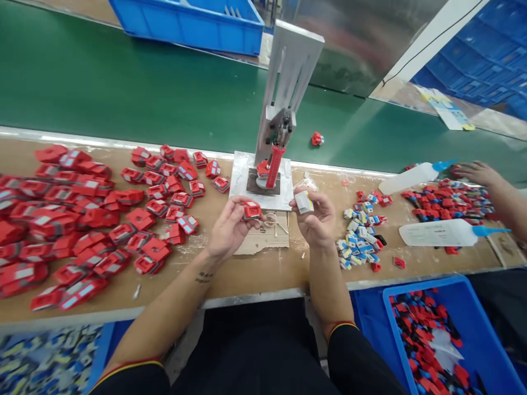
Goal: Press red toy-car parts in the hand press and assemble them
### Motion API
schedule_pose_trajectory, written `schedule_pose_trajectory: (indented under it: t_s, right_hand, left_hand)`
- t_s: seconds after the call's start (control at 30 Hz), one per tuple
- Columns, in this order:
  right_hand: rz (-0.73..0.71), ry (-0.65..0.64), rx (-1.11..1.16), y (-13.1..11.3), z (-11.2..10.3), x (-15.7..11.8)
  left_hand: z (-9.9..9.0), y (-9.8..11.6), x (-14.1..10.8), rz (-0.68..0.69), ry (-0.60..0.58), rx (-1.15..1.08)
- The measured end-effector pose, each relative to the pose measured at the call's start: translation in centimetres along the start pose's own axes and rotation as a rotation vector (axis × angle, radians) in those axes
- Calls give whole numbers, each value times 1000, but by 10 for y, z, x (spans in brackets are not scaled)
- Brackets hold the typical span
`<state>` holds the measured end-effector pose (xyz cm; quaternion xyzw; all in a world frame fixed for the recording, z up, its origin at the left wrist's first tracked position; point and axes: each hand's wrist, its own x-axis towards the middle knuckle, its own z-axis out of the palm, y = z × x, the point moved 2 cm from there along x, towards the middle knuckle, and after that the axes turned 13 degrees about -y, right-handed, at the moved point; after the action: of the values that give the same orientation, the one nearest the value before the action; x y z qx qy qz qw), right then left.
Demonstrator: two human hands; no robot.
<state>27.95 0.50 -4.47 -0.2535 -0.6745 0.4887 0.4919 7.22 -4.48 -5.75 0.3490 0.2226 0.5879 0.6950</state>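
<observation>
My left hand [230,227] pinches a small red plastic part [251,210] with a grey edge and a recess in its face. In my right hand [318,219] is a small white block-shaped part [303,202] with a bit of yellow along one side. The two parts are held apart, in front of a metal press [284,104] with a red handle [275,167]. A piece of cardboard [263,241] with a cotton swab [281,224] on it lies between my hands.
Red parts [82,208] are heaped at left; white-and-blue parts [360,238] lie at right. Two squeeze bottles [432,233] rest near another person's hand [477,173]. A blue bin [486,329] stands at lower right, a green belt [164,93] behind the press.
</observation>
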Motion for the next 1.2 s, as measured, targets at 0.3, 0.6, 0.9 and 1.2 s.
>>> schedule_pose_trajectory:
  t_s: [0.3,0.6,0.9,1.2]
  right_hand:
    - [-46,25,-120,-3,41,-19]
    - [-183,-35,-286,-12,44,-20]
    - [-294,-217,-427,-21,47,-19]
    - [-365,-335,-623,-27,53,-15]
  left_hand:
    - [0,-7,-6,76,-43,29]
    - [-2,-9,-4,131,-12,139]
    - [8,-1,-6,-203,113,280]
    - [10,1,-8,-312,83,444]
